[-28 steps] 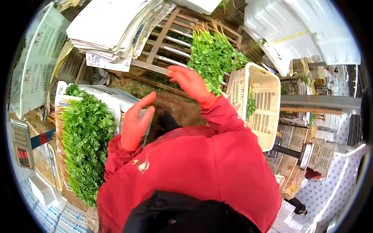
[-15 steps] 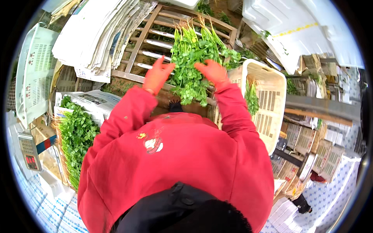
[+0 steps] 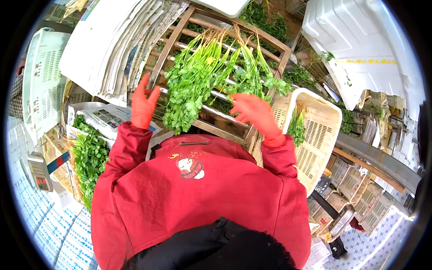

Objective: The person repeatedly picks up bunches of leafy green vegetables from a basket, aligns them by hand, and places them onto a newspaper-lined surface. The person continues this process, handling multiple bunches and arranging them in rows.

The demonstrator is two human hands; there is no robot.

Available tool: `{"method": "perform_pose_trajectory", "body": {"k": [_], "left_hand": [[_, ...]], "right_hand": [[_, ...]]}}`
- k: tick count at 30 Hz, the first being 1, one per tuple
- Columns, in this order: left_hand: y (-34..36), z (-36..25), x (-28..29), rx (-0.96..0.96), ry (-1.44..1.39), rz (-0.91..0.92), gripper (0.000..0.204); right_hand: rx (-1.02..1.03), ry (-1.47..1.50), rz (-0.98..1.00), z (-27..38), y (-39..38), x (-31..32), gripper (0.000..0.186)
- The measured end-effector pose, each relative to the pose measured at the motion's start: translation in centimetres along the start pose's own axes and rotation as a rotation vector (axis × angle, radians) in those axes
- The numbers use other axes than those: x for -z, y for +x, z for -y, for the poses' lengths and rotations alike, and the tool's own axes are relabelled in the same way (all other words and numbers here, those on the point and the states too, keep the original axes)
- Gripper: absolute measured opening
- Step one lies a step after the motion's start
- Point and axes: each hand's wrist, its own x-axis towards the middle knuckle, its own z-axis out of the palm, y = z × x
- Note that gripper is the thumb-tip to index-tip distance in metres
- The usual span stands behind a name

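On a slatted metal rack (image 3: 283,54) lies a large bunch of coriander-like greens (image 3: 189,85), its pale roots at the far side and leaves toward me. A smaller bunch of the same greens (image 3: 249,67) rests to its right, with rack bars showing between the leaves. Both my hands wear orange-red gloves. Left of the big bunch, my left hand (image 3: 144,103) is held with fingers spread, gripping nothing. My right hand (image 3: 256,114) hovers near the leaves of the smaller bunch, fingers bent and apart with nothing visible in them.
At right stands a cream plastic crate (image 3: 330,130) with some greens (image 3: 297,126) inside. More greens (image 3: 90,157) are stacked at left, beside a digital scale (image 3: 39,171). Stacked newspapers (image 3: 108,49) flank the rack, and white foam boxes (image 3: 355,40) stand far right.
The big bunch has shifted left, opening a gap before the smaller one. My left hand has moved left and away from the leaves; my right hand sits slightly lower and to the right.
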Motion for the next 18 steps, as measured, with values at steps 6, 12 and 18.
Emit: {"method": "perform_pose_trajectory", "body": {"k": [6, 12, 18], "left_hand": [[2.1, -9.5, -3.7, -0.568, -0.079, -0.034, 0.036], [2.1, -13.5, -11.0, -0.892, -0.083, 0.714, 0.03], [2.2, -13.3, -10.0, -0.719, -0.099, 0.713, 0.031]], "right_hand": [[0.392, -0.567, -0.659, 4.5, 11.0, 8.2, 0.041], [0.292, -0.941, -0.82, 2.6, 23.2, 9.1, 0.048], [0.332, -0.612, -0.766, 3.5, 20.3, 10.1, 0.043]]}}
